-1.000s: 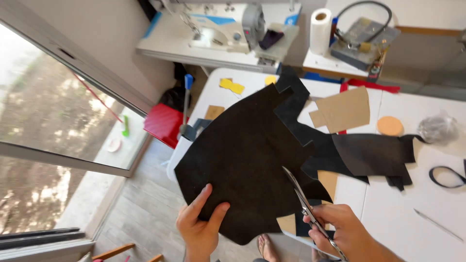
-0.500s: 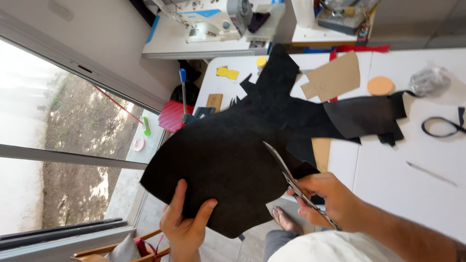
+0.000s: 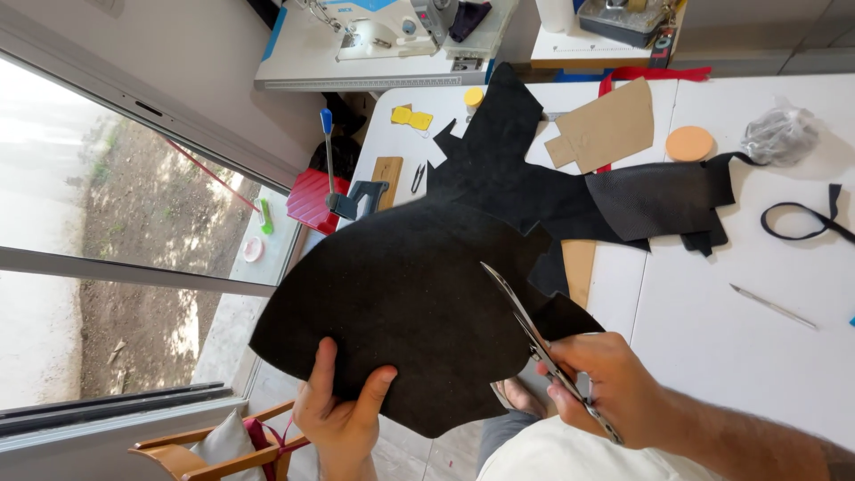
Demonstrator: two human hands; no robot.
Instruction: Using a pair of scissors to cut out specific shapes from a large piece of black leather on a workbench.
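Two hands work one big sheet of black leather [image 3: 419, 303], held out past the near-left edge of the white surface [image 3: 712, 294] and above the floor by the window. Compared with half a second ago, the sheet has swung a little clockwise and sits higher and more central in view, and the scissors [image 3: 534, 334] have crept further in from its right edge, so the cut appears to be advancing along that side. The left hand [image 3: 343, 414] pinches the sheet's lower edge, thumb on top and fingers beneath. The right hand's [image 3: 614, 387] grip is closed around the scissor handles; the blades look nearly pressed together. The scissors' long axis runs diagonally, tips pointing up-left into the leather. The sheet's long axis runs from lower-left to upper-right, narrowing toward a sewing machine [image 3: 392, 22].
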